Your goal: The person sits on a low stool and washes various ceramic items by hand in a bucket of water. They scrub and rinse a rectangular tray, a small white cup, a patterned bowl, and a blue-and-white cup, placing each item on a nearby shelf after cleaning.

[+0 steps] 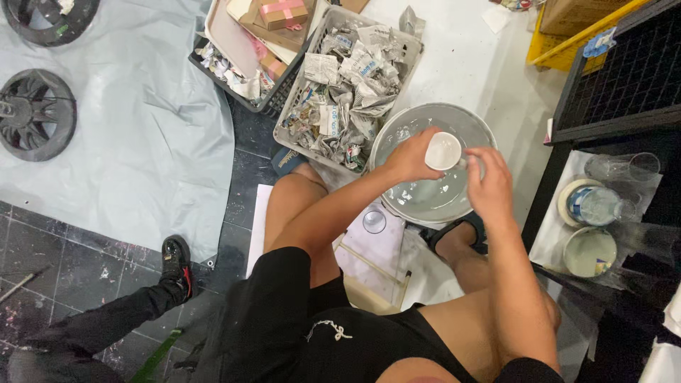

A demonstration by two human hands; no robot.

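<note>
Black shorts (298, 333) and bare knees fill the bottom centre; person seated. Lower left, someone else's black shoe (176, 266). Left centre, grey sheet (142, 142), dark wheels (35, 113). Upper centre, grey crate (347, 85) of crumpled newspaper. Centre right, left hand (408, 156) grips a small white cup (443, 151) by its body, mouth facing camera, over a round basin (433, 191). Right hand (489, 188) just right of cup, fingertips at its side, fingers curled; pinching its handle or not, can't tell. Far right, glasses and tubs (592, 227).
</note>
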